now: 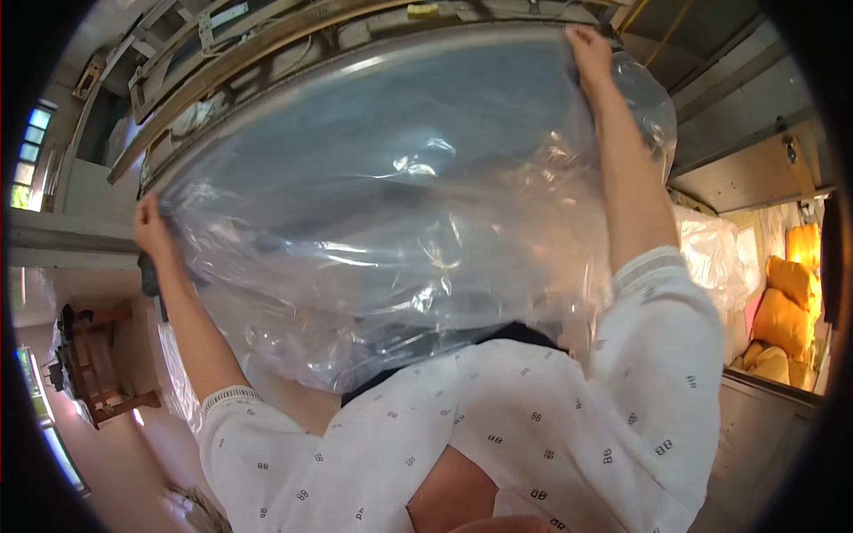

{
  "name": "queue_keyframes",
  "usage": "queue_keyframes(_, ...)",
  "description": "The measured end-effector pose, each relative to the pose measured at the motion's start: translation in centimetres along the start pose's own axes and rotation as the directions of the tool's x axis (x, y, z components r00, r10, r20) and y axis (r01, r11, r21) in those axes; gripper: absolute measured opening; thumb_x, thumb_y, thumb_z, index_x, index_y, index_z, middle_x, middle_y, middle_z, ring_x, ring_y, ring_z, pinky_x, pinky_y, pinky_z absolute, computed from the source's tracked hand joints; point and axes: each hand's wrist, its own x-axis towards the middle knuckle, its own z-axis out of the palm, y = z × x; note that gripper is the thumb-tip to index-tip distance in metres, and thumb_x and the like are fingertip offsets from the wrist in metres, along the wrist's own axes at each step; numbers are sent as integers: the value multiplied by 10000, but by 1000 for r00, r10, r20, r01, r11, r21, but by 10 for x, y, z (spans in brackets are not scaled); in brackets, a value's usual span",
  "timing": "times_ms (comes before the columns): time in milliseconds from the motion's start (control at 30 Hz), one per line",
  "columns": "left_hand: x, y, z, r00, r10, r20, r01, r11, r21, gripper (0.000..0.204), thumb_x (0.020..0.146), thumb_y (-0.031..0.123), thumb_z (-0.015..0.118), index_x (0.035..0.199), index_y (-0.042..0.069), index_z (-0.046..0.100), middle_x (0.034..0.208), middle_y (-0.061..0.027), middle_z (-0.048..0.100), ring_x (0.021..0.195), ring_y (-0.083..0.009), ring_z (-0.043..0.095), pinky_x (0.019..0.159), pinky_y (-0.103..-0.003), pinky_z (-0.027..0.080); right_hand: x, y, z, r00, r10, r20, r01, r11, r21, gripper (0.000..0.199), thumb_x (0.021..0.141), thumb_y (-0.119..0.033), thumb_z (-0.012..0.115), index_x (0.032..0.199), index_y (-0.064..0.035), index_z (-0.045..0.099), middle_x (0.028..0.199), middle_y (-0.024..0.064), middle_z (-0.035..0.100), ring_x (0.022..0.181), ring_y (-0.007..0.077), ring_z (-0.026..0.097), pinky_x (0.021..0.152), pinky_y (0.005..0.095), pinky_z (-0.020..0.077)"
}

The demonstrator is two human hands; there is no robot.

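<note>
A wide sheet of clear plastic film (382,186) stretches between my two hands and hangs in loose, shiny folds in front of my body. With fingers closed, my left hand (153,229) grips its far left corner. At the far right corner my right hand (590,58) is closed on the film's edge, arm reaching forward. Between the hands the far edge runs taut along a long bar of a machine frame (329,55). Some film spills past my right wrist.
Rails and brackets of the frame cross the far side. At the right, an opening shows yellow bundles (786,311) and more clear plastic (715,253). A brown wooden stand (102,364) is at the left, near windows (31,155). A metal panel (755,169) stands at the far right.
</note>
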Motion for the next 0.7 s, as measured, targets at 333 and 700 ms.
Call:
queue_keyframes(333, 45, -24, 81, 986, -158, 52, 164, 975, -153, 221, 770, 272, 679, 901, 94, 686, 791, 43, 610, 614, -24, 442, 530, -181, 326, 10, -7, 21, 999, -27, 24, 32, 970, -242, 231, 712, -251, 666, 839, -59, 681, 768, 42, 640, 704, 134, 579, 683, 265, 443)
queue_keyframes(700, 74, -65, 67, 995, -63, -72, 78, 969, 233, 233, 733, 217, 688, 740, 7, 587, 677, -23, 570, 595, -103, 493, 547, -223, 399, 17, 0, 28, 976, -200, -81, 142, 879, -455, 495, 634, -300, 704, 928, 1, 444, 1037, 186, 388, 961, 302, 409, 878, 344, 346)
